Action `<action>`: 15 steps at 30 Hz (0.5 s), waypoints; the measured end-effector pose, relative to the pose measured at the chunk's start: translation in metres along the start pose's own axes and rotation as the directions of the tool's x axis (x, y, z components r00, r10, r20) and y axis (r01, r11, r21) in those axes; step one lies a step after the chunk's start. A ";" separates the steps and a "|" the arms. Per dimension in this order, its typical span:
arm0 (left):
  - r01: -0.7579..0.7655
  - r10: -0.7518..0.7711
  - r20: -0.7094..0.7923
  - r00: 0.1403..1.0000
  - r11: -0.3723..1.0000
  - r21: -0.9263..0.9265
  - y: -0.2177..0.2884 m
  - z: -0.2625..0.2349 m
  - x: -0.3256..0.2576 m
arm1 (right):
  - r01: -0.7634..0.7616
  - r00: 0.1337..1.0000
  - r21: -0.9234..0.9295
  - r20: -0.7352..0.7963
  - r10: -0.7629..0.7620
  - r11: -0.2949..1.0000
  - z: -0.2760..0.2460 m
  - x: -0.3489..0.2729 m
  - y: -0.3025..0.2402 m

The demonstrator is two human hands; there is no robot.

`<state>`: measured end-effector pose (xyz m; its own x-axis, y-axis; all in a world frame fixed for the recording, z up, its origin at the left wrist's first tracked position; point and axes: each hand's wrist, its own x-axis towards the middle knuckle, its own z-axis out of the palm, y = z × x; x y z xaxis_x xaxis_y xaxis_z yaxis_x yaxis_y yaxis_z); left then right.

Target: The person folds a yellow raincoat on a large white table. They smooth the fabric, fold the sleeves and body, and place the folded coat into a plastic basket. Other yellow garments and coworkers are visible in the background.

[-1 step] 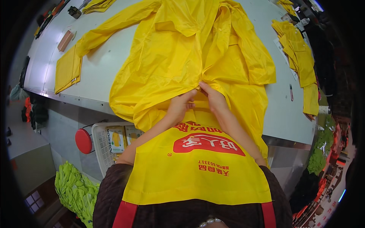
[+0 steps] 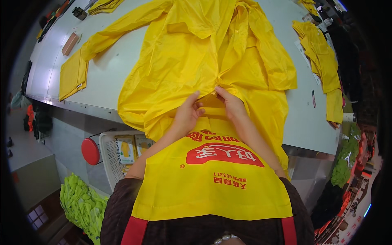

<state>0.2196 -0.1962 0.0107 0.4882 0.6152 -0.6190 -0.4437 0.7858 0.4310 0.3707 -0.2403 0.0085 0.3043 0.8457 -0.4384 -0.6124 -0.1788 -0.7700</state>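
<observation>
A pale counter [image 2: 112, 79] crosses the head view, with a red stool seat [image 2: 90, 151] and a white basket [image 2: 109, 157] below its near side. The yellow coat [image 2: 179, 61] lies spread on it, the lower part hanging over the near edge. Both forearms reach forward and converge at the coat's front, the hands near each other but apart. The right hand [image 2: 233, 105] angles inward, its grip pinching the coat's edge between thumb and forefinger. The left hand [image 2: 188, 114] points its thumb up against the fabric, fingers curled; whether its grip holds cloth I cannot tell.
</observation>
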 end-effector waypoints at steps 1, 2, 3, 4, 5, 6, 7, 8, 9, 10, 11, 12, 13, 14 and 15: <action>0.013 -0.014 -0.014 1.000 0.999 -0.052 0.008 -0.003 0.000 | 0.000 1.000 -0.001 0.001 0.000 1.000 -0.003 0.002 0.001; 0.035 -0.036 -0.024 0.999 0.998 -0.054 0.010 -0.005 0.003 | 0.008 1.000 -0.011 -0.011 -0.008 1.000 -0.002 0.000 -0.001; 0.056 -0.058 -0.033 0.998 0.997 -0.057 0.011 -0.006 0.005 | 0.016 1.000 -0.020 -0.023 -0.016 1.000 0.002 -0.002 -0.005; 0.078 -0.080 -0.042 0.996 0.995 -0.059 0.012 -0.007 0.007 | 0.024 0.999 -0.030 -0.035 -0.025 0.999 0.003 -0.004 -0.006; 0.100 -0.103 -0.041 0.994 0.992 -0.080 0.013 -0.003 0.007 | 0.020 0.999 -0.028 -0.035 -0.021 0.999 0.002 -0.004 -0.006; 0.100 -0.103 -0.042 0.994 0.994 -0.050 0.012 0.003 0.004 | 0.017 0.999 -0.026 -0.035 -0.018 1.000 -0.001 -0.004 -0.007; 0.101 -0.102 -0.044 0.994 0.995 -0.020 0.011 0.010 0.001 | 0.014 0.999 -0.023 -0.035 -0.014 1.000 -0.004 -0.003 -0.008; 0.104 -0.103 -0.043 0.994 0.995 0.010 0.010 0.016 -0.001 | 0.015 0.999 -0.022 -0.032 -0.016 1.000 -0.007 -0.002 -0.009; 0.141 -0.139 -0.027 0.990 0.986 0.092 0.008 0.017 -0.003 | 0.017 0.999 -0.020 -0.029 -0.017 1.000 -0.009 -0.002 -0.009; 0.175 -0.176 -0.013 0.984 0.969 0.175 0.005 0.018 -0.006 | 0.019 0.999 -0.017 -0.027 -0.019 1.000 -0.011 -0.001 -0.010; 0.207 -0.214 -0.002 0.977 0.943 0.261 0.002 0.020 -0.007 | -0.002 1.000 -0.017 -0.009 0.002 1.000 -0.013 -0.002 -0.010; 0.180 -0.183 -0.017 0.983 0.938 0.295 0.000 0.022 -0.007 | -0.023 1.000 -0.017 0.008 0.023 1.000 -0.013 -0.003 -0.010; 0.153 -0.152 -0.030 0.988 0.931 0.330 -0.002 0.024 -0.006 | -0.043 0.999 -0.016 0.025 0.043 0.999 -0.014 -0.004 -0.010; 0.126 -0.120 -0.039 0.992 0.921 0.369 -0.003 0.026 -0.004 | -0.077 0.997 -0.026 0.014 0.077 0.997 -0.014 -0.005 -0.009; 0.114 -0.111 -0.031 0.993 0.911 0.397 -0.007 0.023 0.002 | -0.112 0.994 -0.039 0.000 0.112 0.993 -0.013 -0.007 -0.009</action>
<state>0.2408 -0.1987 0.0216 0.5106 0.5221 -0.6832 -0.0501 0.8113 0.5825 0.3835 -0.2514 0.0123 0.2337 0.8207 -0.5214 -0.6135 -0.2916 -0.7339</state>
